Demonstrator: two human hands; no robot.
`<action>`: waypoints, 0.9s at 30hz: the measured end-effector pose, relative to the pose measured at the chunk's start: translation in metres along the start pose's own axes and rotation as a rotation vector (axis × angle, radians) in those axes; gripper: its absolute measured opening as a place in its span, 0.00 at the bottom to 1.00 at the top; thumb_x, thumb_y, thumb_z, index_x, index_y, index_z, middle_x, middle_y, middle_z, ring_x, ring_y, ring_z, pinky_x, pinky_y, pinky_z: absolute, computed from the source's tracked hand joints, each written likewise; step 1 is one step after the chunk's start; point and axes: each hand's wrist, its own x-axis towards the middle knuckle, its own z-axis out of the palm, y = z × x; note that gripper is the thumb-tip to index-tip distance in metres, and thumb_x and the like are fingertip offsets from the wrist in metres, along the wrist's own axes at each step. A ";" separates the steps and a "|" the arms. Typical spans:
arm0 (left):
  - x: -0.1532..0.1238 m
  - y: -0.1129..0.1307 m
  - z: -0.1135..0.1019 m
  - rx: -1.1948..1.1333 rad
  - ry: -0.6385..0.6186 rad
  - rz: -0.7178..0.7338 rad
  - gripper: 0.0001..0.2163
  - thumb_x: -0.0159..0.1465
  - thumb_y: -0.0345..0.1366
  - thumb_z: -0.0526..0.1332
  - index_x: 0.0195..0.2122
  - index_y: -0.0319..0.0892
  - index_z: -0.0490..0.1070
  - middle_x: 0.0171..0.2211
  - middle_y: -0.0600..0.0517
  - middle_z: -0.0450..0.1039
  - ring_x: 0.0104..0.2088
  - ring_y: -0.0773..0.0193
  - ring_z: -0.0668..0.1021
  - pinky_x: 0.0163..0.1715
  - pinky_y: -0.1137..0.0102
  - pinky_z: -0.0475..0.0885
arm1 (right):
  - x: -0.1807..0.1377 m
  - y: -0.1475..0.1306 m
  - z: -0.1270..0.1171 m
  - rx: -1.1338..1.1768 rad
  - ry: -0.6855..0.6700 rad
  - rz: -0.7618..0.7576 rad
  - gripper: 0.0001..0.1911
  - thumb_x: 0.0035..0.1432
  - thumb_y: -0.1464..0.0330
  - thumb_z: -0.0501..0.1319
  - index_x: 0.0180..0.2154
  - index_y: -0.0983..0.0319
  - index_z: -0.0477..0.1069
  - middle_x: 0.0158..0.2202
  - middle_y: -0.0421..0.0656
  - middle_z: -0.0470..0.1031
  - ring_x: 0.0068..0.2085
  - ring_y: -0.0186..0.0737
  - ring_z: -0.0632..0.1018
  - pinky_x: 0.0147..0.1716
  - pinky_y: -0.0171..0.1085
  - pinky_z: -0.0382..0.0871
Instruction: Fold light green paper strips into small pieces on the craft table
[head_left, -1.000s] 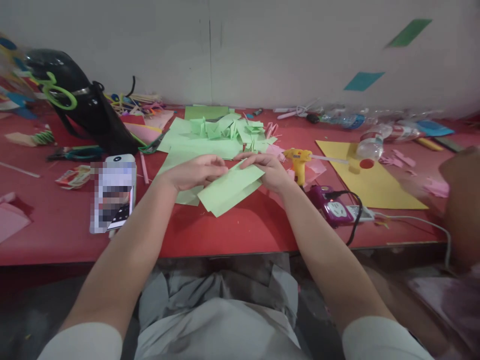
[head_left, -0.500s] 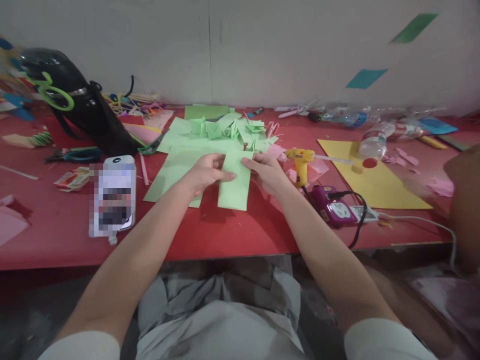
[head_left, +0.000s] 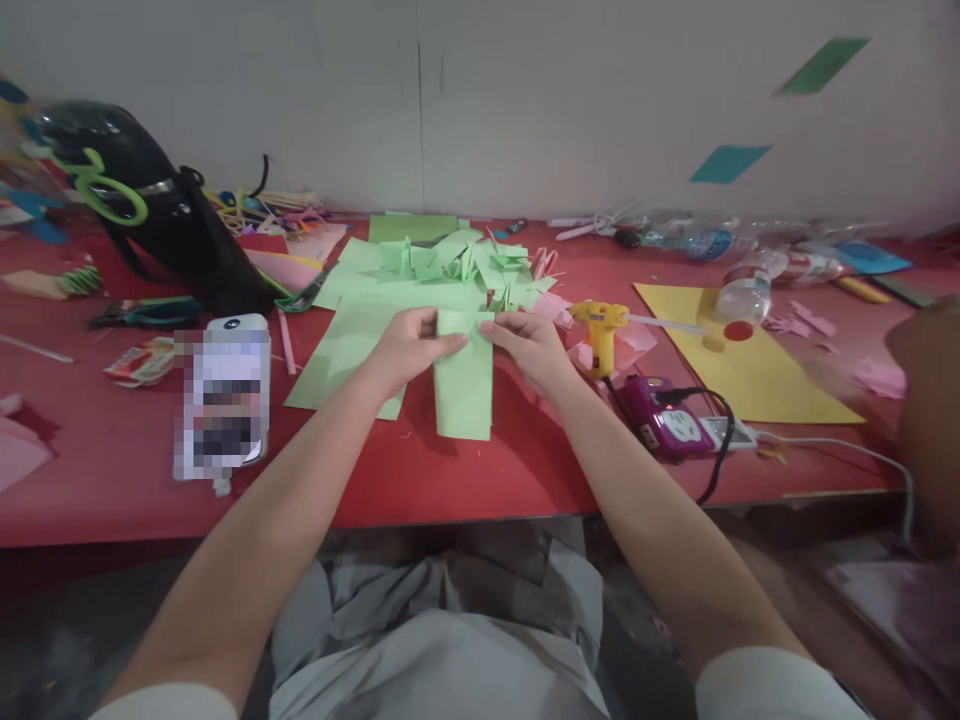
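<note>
A folded strip of light green paper [head_left: 463, 390] lies lengthwise on the red table [head_left: 112, 450], pointing towards me. My left hand [head_left: 409, 348] pinches its far left corner and my right hand [head_left: 529, 345] pinches its far right corner, fingers pressed together on the top edge. Under and left of the strip lies a larger green sheet [head_left: 337, 350]. Beyond my hands sits a heap of cut green paper pieces [head_left: 450, 262].
A phone [head_left: 223, 395] lies left of my arm. A yellow glue gun [head_left: 600, 328], a purple power strip [head_left: 667, 420] with black cable and a yellow sheet [head_left: 742, 360] lie to the right. A black bag [head_left: 161, 215] stands far left. Another person's arm [head_left: 926, 400] shows at the right edge.
The green strip was held slanted above the table; both hands turned it lengthwise and laid it down flat, then shifted it slightly nearer me.
</note>
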 end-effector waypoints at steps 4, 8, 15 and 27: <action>-0.001 0.002 0.004 0.012 0.042 0.077 0.19 0.49 0.44 0.73 0.38 0.40 0.76 0.40 0.46 0.80 0.42 0.54 0.80 0.41 0.62 0.75 | 0.000 -0.001 -0.001 -0.100 0.021 -0.053 0.17 0.50 0.52 0.68 0.28 0.60 0.76 0.25 0.39 0.73 0.29 0.36 0.73 0.34 0.38 0.70; 0.000 0.001 0.004 -0.005 0.067 0.101 0.19 0.48 0.44 0.73 0.37 0.39 0.76 0.38 0.46 0.80 0.39 0.55 0.80 0.39 0.63 0.76 | -0.001 -0.004 -0.002 -0.171 0.034 -0.099 0.18 0.51 0.51 0.66 0.25 0.59 0.75 0.23 0.39 0.71 0.27 0.36 0.71 0.31 0.37 0.68; -0.002 0.003 0.004 -0.007 0.074 0.063 0.21 0.46 0.46 0.74 0.37 0.40 0.76 0.40 0.46 0.80 0.41 0.54 0.80 0.41 0.62 0.76 | -0.002 -0.006 -0.003 -0.155 -0.001 -0.133 0.18 0.54 0.52 0.65 0.27 0.60 0.77 0.23 0.40 0.72 0.27 0.36 0.72 0.31 0.37 0.68; -0.001 0.003 0.003 -0.020 0.078 0.080 0.20 0.46 0.45 0.75 0.36 0.39 0.76 0.39 0.46 0.80 0.40 0.54 0.80 0.40 0.62 0.76 | -0.002 -0.007 -0.005 -0.168 -0.028 -0.147 0.19 0.55 0.51 0.65 0.27 0.61 0.77 0.22 0.40 0.72 0.27 0.35 0.72 0.30 0.37 0.67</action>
